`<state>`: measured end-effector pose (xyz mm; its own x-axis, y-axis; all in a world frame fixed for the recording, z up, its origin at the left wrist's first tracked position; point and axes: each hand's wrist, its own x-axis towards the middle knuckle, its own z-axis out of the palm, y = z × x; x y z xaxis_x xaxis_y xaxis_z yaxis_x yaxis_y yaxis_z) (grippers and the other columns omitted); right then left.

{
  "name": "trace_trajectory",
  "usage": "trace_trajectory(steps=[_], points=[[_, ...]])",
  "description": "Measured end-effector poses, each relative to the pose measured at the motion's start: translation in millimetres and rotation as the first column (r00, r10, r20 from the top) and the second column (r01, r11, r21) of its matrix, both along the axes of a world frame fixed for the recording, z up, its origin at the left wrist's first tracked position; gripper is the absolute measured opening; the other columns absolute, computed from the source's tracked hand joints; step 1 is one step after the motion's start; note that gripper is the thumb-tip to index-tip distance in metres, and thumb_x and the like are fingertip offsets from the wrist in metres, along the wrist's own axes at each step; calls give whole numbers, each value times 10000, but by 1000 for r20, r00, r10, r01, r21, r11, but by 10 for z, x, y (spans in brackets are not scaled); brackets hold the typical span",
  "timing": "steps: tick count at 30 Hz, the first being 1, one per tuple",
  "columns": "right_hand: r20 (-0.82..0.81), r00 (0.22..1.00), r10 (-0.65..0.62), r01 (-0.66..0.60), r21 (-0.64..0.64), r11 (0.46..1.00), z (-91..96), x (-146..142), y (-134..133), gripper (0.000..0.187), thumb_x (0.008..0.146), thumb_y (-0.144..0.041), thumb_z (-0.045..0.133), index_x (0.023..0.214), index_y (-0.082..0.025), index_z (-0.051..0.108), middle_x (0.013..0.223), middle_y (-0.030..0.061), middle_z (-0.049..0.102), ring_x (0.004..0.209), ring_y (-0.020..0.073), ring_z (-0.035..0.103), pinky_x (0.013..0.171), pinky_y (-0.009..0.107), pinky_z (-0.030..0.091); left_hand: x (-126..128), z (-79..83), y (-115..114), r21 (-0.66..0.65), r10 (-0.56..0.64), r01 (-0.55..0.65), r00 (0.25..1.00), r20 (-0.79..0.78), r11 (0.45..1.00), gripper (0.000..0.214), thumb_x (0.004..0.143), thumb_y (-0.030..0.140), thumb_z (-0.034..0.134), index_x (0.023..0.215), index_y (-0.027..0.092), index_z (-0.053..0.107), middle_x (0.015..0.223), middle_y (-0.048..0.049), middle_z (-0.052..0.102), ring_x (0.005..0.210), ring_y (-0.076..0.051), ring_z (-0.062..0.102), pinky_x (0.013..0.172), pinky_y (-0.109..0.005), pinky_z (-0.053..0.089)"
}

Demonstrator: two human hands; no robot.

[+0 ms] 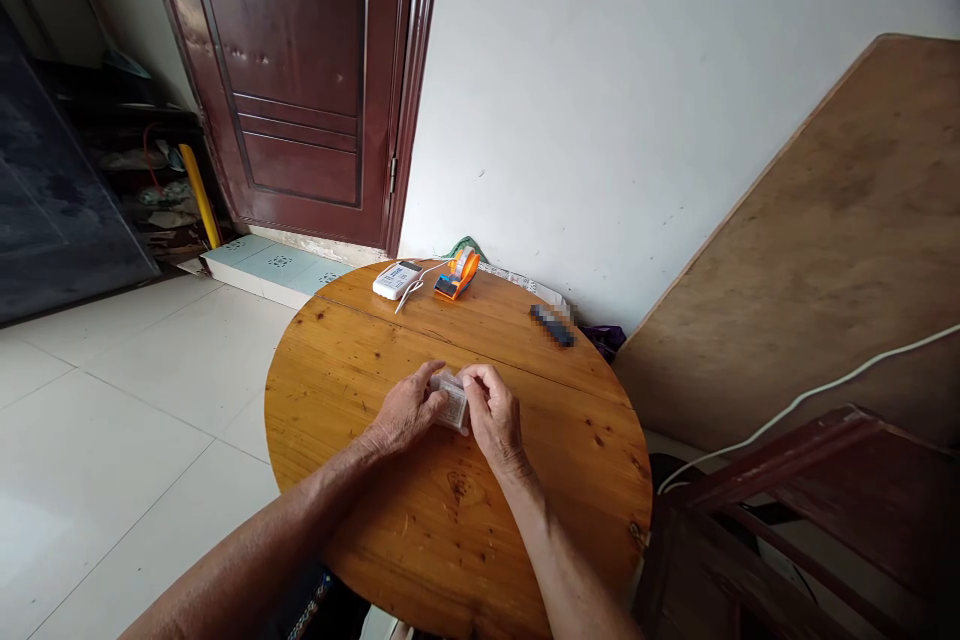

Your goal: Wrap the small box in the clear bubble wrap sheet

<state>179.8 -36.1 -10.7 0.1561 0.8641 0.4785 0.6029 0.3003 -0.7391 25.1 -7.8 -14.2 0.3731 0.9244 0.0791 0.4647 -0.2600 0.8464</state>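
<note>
A small flat pack in clear, crinkled plastic point(453, 410) is on or just above the middle of the round wooden table point(457, 530). My left hand point(409, 410) grips it from the left, with the thumb across its top and the index finger stretched along the far side. At its upper right corner my right hand point(491, 408) pinches the plastic between thumb and fingertips. What is inside the wrapping is too small to make out.
Toward the table's far edge are a white device with a cable point(396, 280) and an orange tape dispenser point(457, 276). A dark, blurred-out object point(552, 325) lies at the far right. A dark red wooden chair point(780, 500) stands close on the right, below a white cable point(810, 382).
</note>
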Motion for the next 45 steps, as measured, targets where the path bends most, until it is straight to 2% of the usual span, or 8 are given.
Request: trace_trajectory(steps=[4,8,13,20,26,38,41,45], points=[[-70,997,22,-23,-24,999,25,-11,-1,206,910,-352,450,807,-223,573,778,2,670,713,152,618,673,232,468,-6,-15,33,-26,-38,38,999,21,999,547,844,273,457,1378,158,477,1100,-89,682,955,-210,628,885,-333,476],[114,992,45,-44,-15,999,27,-35,-58,187,922,-302,430,846,-234,586,832,11,684,739,155,626,699,231,457,-7,-37,64,-27,-29,30,999,28,999,526,857,279,457,1368,164,489,1136,-92,678,1010,-217,626,910,-333,472],[324,946,4,-24,58,998,2,-18,-49,176,910,-243,427,875,-230,600,842,40,688,773,174,626,730,243,442,24,-28,43,-8,-1,0,1000,-18,1000,499,890,361,471,1345,160,510,1039,-89,692,936,-221,637,888,-351,482],[234,972,5,-4,-6,1000,-25,8,-7,205,932,-300,405,861,-236,587,786,12,679,690,153,614,648,223,443,75,-97,28,112,84,-85,996,15,990,402,894,308,472,1258,171,573,1125,-99,652,1002,-206,616,942,-336,468],[227,974,7,-7,0,1000,-17,7,-22,229,934,-312,402,877,-240,612,807,14,692,699,152,617,654,226,451,65,-100,51,82,60,-62,998,31,995,391,893,284,456,1232,167,611,1118,-106,648,964,-208,610,910,-348,481],[366,924,113,-126,12,992,58,98,-51,199,927,-255,419,874,-247,611,805,15,686,721,158,623,694,241,452,54,-111,70,30,61,-64,994,90,997,366,882,291,484,1182,167,651,1055,-82,623,873,-170,610,832,-293,488],[387,914,126,-139,6,990,69,109,-51,220,929,-244,408,883,-248,623,817,18,685,743,161,628,709,247,461,46,-121,58,76,66,-71,995,70,995,367,894,317,483,1191,175,645,1084,-88,615,899,-180,611,853,-313,492],[373,915,155,-171,11,985,59,116,-45,247,908,-202,424,995,-250,650,948,39,717,856,177,659,784,266,488,38,-121,50,243,70,-78,997,43,967,329,879,279,505,1160,197,655,1179,-95,605,1084,-227,568,978,-373,453]])
